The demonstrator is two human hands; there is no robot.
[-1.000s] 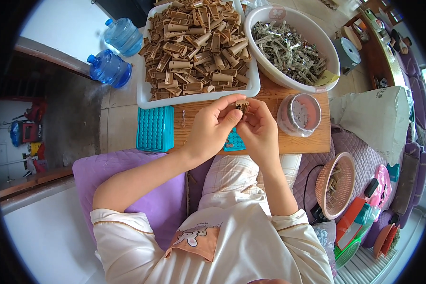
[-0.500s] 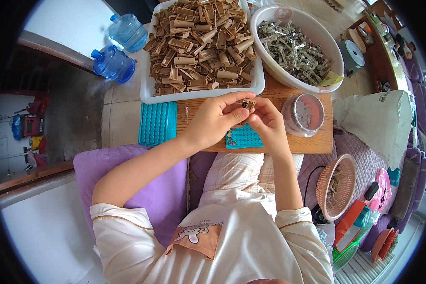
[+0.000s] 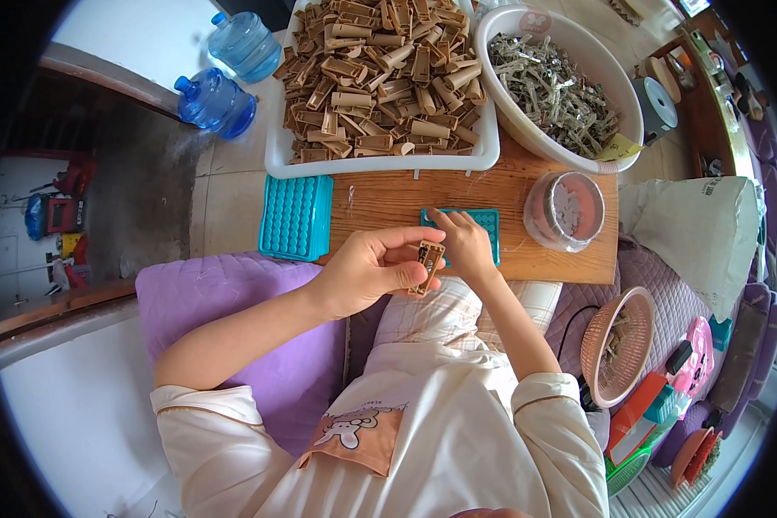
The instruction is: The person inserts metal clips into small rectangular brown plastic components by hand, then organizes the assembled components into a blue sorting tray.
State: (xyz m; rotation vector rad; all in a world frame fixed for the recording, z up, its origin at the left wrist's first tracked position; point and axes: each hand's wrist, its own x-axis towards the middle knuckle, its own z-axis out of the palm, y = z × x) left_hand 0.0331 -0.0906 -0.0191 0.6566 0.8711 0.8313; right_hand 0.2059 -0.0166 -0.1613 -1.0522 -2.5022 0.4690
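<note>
My left hand (image 3: 367,272) is closed around a small brown plastic casing (image 3: 428,259), held upright between thumb and fingers above my lap. The casing's hollow side shows, with small dark details inside it. My right hand (image 3: 466,248) reaches to the left end of a small teal tray (image 3: 485,226) on the table. Its fingers are bunched together at the tray's surface, and whatever they pinch is too small or hidden to make out. Part of the tray lies under this hand.
On the wooden table (image 3: 375,200) stand a white bin (image 3: 278,164) of brown casings, a large tub (image 3: 634,112) of metal strips, a round plastic jar (image 3: 535,216) and stacked teal trays (image 3: 295,217). A pink basket (image 3: 591,345) sits to my right. Two water bottles (image 3: 216,104) stand at far left.
The hands have parted. The left has drawn the brown casing nearer and lower; the right has let go of it and moved to the teal tray. The view has shifted slightly.
</note>
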